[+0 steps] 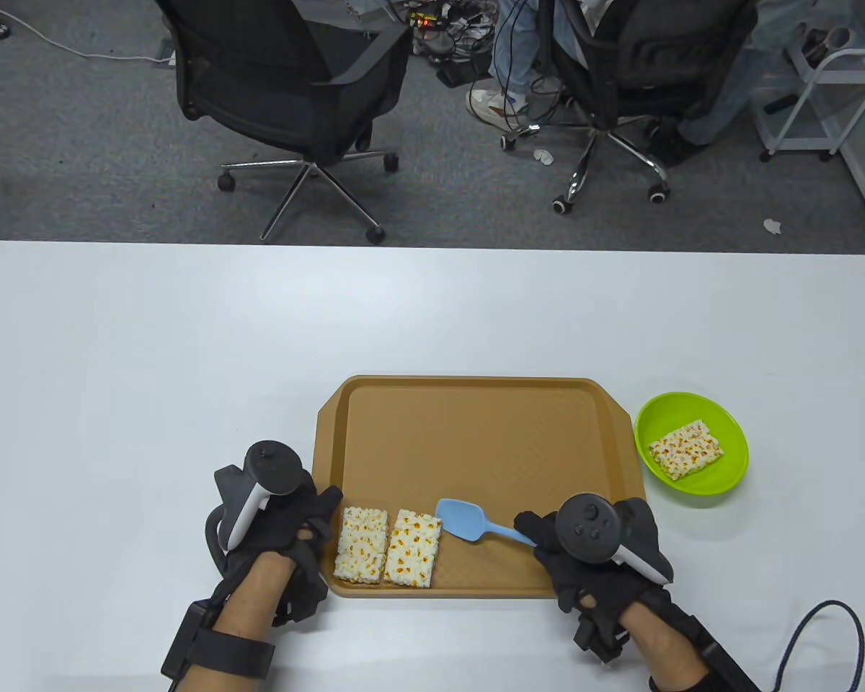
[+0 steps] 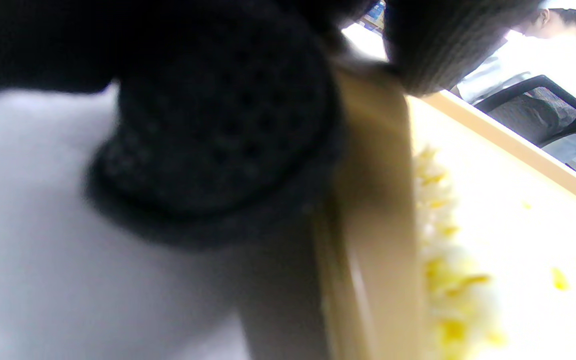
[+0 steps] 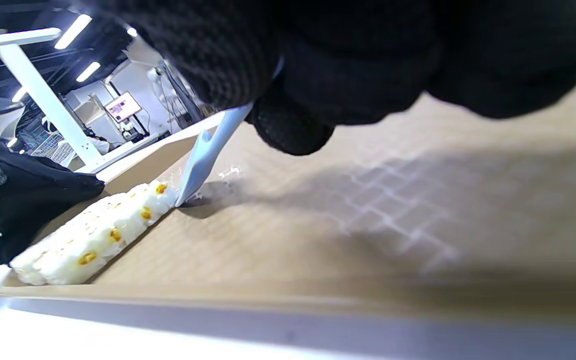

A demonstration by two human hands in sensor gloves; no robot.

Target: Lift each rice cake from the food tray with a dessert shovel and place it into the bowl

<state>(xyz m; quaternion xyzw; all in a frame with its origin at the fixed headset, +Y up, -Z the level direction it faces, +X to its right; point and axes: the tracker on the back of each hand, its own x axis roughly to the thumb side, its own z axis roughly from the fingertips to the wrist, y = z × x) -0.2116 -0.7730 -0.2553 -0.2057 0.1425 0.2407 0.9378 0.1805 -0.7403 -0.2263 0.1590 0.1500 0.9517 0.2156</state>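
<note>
A brown food tray (image 1: 476, 432) lies on the white table. Two rice cakes sit side by side in its near left corner: one (image 1: 361, 544) against the left rim, the other (image 1: 412, 548) to its right. My right hand (image 1: 548, 540) grips the handle of a light blue dessert shovel (image 1: 465, 520), whose blade tip touches the tray floor right beside the right cake (image 3: 138, 210). My left hand (image 1: 310, 519) rests at the tray's left rim (image 2: 368, 200), fingers curled against it. A green bowl (image 1: 721, 483) right of the tray holds one rice cake (image 1: 686, 449).
Past the table's far edge (image 1: 432, 245) stand two office chairs (image 1: 288, 94) and a person's legs (image 1: 512, 65). A white cart (image 1: 814, 94) is at the far right. A dark cable (image 1: 822, 634) loops near my right wrist.
</note>
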